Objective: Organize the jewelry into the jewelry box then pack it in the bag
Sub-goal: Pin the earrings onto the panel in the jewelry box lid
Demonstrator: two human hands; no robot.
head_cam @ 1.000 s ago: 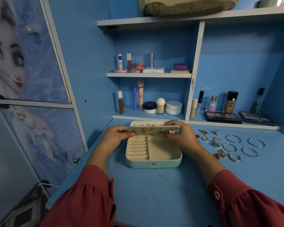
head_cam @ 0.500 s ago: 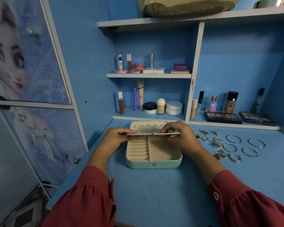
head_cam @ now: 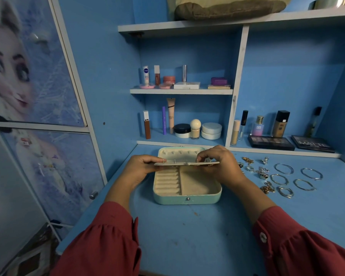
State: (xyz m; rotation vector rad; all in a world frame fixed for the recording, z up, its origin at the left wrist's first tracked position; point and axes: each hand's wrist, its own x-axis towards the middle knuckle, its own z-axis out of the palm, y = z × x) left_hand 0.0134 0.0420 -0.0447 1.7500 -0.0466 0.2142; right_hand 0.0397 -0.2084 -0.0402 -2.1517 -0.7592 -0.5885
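Both hands, the left hand (head_cam: 139, 169) and right hand (head_cam: 217, 166), are pinching the earring card (head_cam: 185, 163) flat above the open jewelry box (head_cam: 187, 198), apparently lowering it inside; next, seating it level.

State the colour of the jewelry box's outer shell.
Pale mint green on the jewelry box, seen in the head view.

A mint jewelry box (head_cam: 187, 198) lies open on the desk, its cream earring panel (head_cam: 184, 163) held flat above it
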